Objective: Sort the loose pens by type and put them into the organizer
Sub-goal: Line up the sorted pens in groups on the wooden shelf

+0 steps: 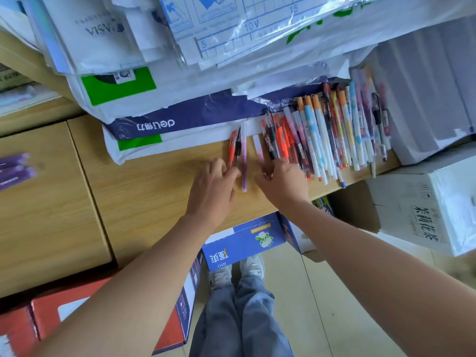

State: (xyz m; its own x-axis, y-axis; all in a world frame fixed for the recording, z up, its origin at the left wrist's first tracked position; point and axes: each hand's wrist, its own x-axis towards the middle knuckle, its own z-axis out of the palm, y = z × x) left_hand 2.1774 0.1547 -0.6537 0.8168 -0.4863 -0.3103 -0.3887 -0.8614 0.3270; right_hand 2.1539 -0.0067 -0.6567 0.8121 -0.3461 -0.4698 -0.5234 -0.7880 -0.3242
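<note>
Forearms were stretched over the wooden desk (144, 191), left hand (213, 186) pinched on a red gel pen (232, 150), right hand (282, 185) curled at the mixed pen pile (334, 135), grip untellable; few pens were separated, no organizer seen.

2 hands (211, 188) (284, 185), approx. 30 pens (325, 140)

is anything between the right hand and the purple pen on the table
Nothing visible does. The purple pen lies on the bare table between the hands; only wood separates it from the right hand. The left hand sits close on its other side.
</note>
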